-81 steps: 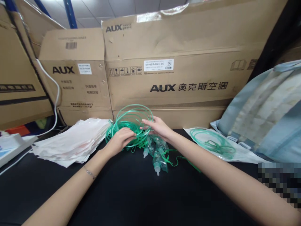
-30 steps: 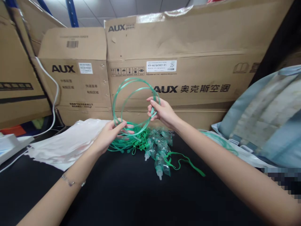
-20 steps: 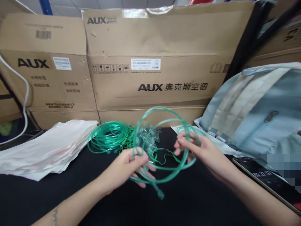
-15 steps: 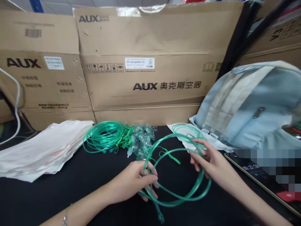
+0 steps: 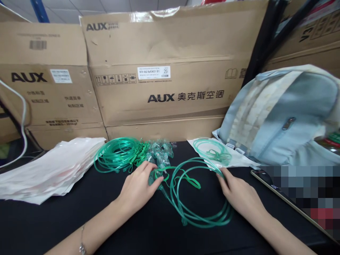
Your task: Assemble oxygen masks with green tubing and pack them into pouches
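A coil of green plastic tubing (image 5: 204,224) lies in loops on the black table between my hands. My right hand (image 5: 236,189) is closed on the coil's right side, fingers pinching the loops. My left hand (image 5: 140,184) is closed around a clear green-tinted mask (image 5: 157,174), which it partly hides. A green elastic strap (image 5: 195,182) trails from near the mask over to the coil's upper left. Just behind my left hand sit several more clear masks (image 5: 160,154). To their left are a bundle of green straps (image 5: 139,152) and a pile of coiled green tubing (image 5: 117,156).
White flat bags (image 5: 53,166) are stacked at the left. A white bag with coiled tubing (image 5: 212,150) lies at the back right, before a light blue backpack (image 5: 278,117). A phone (image 5: 281,194) rests at the right. Cardboard boxes (image 5: 164,109) stand behind.
My left hand has left the coil, moved up and left, and taken hold of the mask. The coil has been lowered onto the table, with my right hand still on it.
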The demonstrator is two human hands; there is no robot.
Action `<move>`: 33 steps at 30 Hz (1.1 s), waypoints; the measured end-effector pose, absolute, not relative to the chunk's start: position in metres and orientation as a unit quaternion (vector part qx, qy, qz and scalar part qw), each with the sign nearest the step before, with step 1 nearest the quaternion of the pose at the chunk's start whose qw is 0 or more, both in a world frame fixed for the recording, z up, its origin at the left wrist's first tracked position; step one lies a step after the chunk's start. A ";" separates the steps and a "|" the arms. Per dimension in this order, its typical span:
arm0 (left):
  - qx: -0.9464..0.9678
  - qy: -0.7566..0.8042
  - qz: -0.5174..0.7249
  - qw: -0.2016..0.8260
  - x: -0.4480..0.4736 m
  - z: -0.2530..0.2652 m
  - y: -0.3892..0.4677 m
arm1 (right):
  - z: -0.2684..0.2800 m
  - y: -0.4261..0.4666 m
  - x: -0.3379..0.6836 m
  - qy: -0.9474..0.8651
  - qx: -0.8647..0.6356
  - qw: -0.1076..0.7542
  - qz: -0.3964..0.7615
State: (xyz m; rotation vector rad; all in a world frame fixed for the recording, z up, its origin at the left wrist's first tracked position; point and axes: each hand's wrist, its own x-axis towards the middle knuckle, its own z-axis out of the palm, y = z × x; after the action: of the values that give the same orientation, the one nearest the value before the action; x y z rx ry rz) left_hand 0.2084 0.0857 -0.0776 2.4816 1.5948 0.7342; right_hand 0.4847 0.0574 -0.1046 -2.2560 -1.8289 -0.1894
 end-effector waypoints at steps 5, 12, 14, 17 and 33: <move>0.829 0.524 0.177 0.085 0.197 -0.078 0.084 | -0.106 0.053 0.486 -0.627 -0.766 0.124 -0.069; 0.818 0.546 0.143 0.111 0.190 -0.074 0.079 | -0.113 0.055 0.487 -0.646 -0.742 0.149 -0.100; 0.816 0.546 0.142 0.130 0.188 -0.074 0.079 | -0.114 0.055 0.486 -0.647 -0.739 0.159 -0.104; 0.817 0.534 0.168 0.138 0.180 -0.070 0.084 | -0.113 0.053 0.484 -0.650 -0.729 0.180 -0.113; 0.584 0.325 0.513 0.538 0.156 -0.031 0.096 | -0.101 0.060 0.460 -0.670 -0.737 0.049 -0.078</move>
State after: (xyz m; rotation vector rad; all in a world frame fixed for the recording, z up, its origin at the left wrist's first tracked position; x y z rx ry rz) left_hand 0.1562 0.0956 -0.0307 1.3900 0.7743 1.2194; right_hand 0.4604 0.0598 -0.1010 -2.2449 -2.0426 -0.2383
